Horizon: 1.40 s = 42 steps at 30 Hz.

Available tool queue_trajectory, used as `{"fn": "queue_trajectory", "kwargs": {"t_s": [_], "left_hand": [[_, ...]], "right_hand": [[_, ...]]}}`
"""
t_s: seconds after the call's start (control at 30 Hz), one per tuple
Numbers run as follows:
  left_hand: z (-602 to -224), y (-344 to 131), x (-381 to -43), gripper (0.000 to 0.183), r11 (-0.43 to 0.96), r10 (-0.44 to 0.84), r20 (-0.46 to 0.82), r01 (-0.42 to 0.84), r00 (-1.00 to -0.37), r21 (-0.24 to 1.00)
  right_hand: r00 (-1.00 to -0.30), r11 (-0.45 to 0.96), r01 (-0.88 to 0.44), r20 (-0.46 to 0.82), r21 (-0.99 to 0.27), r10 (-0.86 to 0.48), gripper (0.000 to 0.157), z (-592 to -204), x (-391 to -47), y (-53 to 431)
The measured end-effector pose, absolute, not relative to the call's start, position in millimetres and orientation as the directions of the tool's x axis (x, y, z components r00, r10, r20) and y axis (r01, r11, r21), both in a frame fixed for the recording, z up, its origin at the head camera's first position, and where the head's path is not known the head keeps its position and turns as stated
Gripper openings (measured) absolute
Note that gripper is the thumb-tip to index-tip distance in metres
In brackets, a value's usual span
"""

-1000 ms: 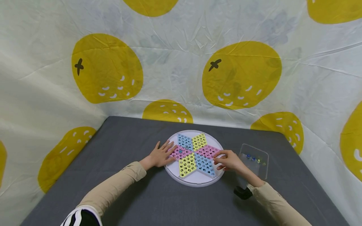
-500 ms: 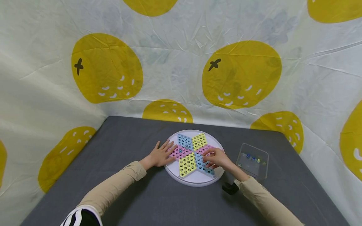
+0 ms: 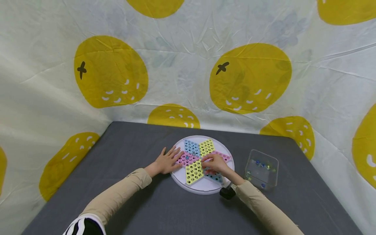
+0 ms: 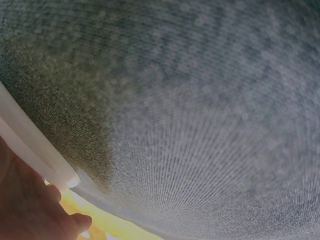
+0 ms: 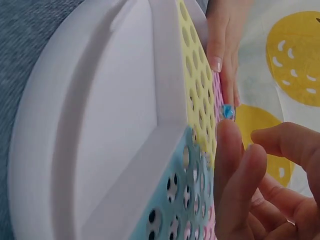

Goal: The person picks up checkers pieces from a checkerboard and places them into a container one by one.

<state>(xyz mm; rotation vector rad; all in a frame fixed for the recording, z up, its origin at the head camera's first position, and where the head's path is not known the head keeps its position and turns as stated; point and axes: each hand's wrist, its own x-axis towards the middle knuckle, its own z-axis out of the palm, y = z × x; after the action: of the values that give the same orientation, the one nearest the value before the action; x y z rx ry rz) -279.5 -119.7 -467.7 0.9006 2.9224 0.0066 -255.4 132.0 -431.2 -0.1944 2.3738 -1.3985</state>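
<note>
A round white Chinese checkers board [image 3: 180,186] with a pink, yellow and blue star lies on the dark table. My left hand [image 3: 168,161] rests with spread fingers on its left rim, fingertips over the pink point. My right hand [image 3: 215,163] is over the star's centre, fingers bent down close to the holes. In the right wrist view, the thumb and fingers come near each other low over the board; whether a marble is between them I cannot tell. A blue marble [image 5: 227,111] sits beyond those fingertips, near the left hand. Another marble [image 3: 194,153] sits on the blue section.
A clear plastic tray [image 3: 277,174] stands right of the board, with several blue and yellow-green marbles in it. A black device [image 3: 227,193] hangs at the right wrist. Behind the table [image 3: 132,137] hangs a white cloth printed with yellow fruit.
My right hand has moved left from the board's right rim to the star's centre, uncovering the tray and its marbles. The left hand stays where it was.
</note>
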Motion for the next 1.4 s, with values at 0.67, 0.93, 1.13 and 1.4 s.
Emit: {"fn": "queue_trajectory", "kwargs": {"t_s": [0.67,0.93,1.13,1.4], "left_hand": [[-466,-117,-279,0.062,0.838,0.542,-0.106,0.546,-0.833,-0.006],[-464,-118,-278,0.062,0.831,0.555,-0.083,0.556,-0.827,0.014],[-464,-118,-279,0.062,0.834,0.551,-0.09,0.552,-0.83,0.014],[-463,-119,-278,0.062,0.83,0.556,-0.088,0.557,-0.827,0.011]], "right_hand": [[-0.953,0.486,0.191,-0.28,-0.853,-0.117,0.027,-443,-280,103],[-0.955,0.437,0.202,-0.275,-0.877,-0.11,0.03,-447,-289,98],[-0.949,0.45,0.21,-0.291,-0.868,-0.119,0.029,-444,-293,94],[-0.949,0.486,0.216,-0.298,-0.847,-0.097,0.027,-447,-297,91]]}}
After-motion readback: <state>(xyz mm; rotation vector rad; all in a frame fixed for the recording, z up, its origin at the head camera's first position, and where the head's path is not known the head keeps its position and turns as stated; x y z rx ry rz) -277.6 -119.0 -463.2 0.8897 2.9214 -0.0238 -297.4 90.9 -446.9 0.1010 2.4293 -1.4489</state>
